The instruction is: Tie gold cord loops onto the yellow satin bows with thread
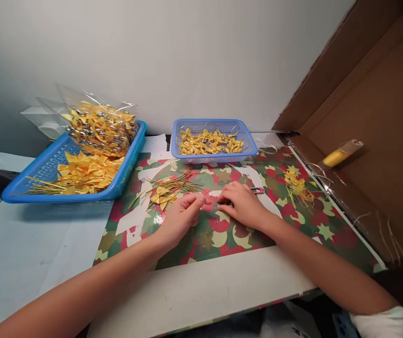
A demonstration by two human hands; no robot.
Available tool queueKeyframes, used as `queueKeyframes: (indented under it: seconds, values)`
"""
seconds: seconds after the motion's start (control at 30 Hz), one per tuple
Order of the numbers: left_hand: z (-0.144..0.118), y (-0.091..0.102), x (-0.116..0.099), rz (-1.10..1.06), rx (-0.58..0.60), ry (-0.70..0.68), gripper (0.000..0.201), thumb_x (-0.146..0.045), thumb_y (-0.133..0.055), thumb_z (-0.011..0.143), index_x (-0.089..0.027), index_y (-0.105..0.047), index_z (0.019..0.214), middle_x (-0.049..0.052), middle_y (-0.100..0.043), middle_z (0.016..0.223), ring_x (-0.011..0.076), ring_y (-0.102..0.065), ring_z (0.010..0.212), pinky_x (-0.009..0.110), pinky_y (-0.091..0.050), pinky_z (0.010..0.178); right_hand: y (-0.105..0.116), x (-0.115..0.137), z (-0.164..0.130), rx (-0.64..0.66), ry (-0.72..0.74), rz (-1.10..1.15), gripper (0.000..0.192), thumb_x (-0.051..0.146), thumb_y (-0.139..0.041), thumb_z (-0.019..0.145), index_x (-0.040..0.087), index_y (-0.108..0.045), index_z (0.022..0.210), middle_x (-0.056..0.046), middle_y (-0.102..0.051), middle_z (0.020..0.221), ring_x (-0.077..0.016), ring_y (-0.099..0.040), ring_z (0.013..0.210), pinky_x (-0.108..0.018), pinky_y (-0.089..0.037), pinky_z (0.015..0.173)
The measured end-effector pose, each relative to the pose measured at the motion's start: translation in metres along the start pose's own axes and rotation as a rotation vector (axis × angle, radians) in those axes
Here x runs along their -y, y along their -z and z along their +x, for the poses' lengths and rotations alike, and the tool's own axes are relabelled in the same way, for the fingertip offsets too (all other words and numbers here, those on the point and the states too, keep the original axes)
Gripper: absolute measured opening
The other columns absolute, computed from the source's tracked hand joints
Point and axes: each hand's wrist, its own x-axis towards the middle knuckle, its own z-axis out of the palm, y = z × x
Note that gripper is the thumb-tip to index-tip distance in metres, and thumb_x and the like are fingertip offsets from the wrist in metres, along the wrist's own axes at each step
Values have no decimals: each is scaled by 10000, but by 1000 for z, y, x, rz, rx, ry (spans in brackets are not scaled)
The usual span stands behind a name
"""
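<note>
Pinching thin gold wire [213, 204] — left hand [180, 217], right hand [242, 204] both clamped on it, over patterned mat [293, 220].

Bare forearms; white sleeve [388, 324] at right upper arm.

This looks like a small handcraft piecework station against a plain grey wall: a white surface [28, 249] covered with a colourful star-patterned plastic sheet [293, 225], two blue perforated plastic baskets [124, 173] [215, 124] heaped with yellow ribbon bows, and a brown cardboard box [381, 108] at the right of the frame.
</note>
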Motion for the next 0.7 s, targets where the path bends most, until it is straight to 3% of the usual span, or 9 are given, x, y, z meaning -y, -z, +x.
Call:
queueKeyframes:
  seconds: [0.13, 0.23, 0.33, 0.4, 0.53, 0.7]
  values:
    - [1, 2, 5, 85, -37, -55, 423, -568, -634, 806, -153, -602, 732, -64, -400, 512, 61, -370, 446, 173, -279, 409, -6, 6, 2, 81, 89, -238, 102, 226, -643, 898, 163, -661, 820, -51, -673, 864, -218, -530, 887, -356, -339, 792]
    - [0, 3, 8, 97, -33, -46, 415, -555, -619, 823, -155, -603, 713, -53, -464, 543, 57, -397, 437, 178, -289, 405, -18, 7, -2, 28, 176, -409, 130, 160, -545, 937, 140, -639, 850, -81, -651, 895, -226, -513, 862, -361, -339, 743]
    - [-2, 3, 9, 89, -20, -31, 415, -551, -609, 836, -152, -610, 720, -50, -484, 558, 47, -366, 432, 175, -283, 404, -25, 3, -8, -57, 205, -397, 187, 104, -447, 951, 133, -609, 862, -104, -633, 935, -232, -499, 850, -362, -359, 722]
    - [-2, 3, 10, 81, -19, -27, 412, -549, -601, 844, -151, -621, 742, -47, -489, 568, 47, -359, 439, 175, -284, 406, -25, 0, -10, -102, 172, -214, 198, 103, -418, 956, 138, -585, 855, -101, -625, 914, -221, -497, 837, -352, -389, 727]
    - [-2, 3, 10, 93, -27, -22, 402, -538, -592, 854, -151, -620, 748, -44, -486, 572, 51, -357, 448, 178, -280, 409, -15, -1, -12, -150, 35, 375, 144, 138, -460, 945, 166, -584, 876, -51, -611, 855, -168, -531, 816, -298, -448, 735]
    - [-3, 4, 10, 154, -28, -38, 380, -502, -559, 884, -152, -625, 750, -36, -490, 586, 58, -364, 472, 185, -278, 426, -6, 3, -13, -13, -200, 906, 267, 220, -550, 909, 212, -654, 1155, -19, -626, 902, -119, -573, 771, -267, -500, 711]
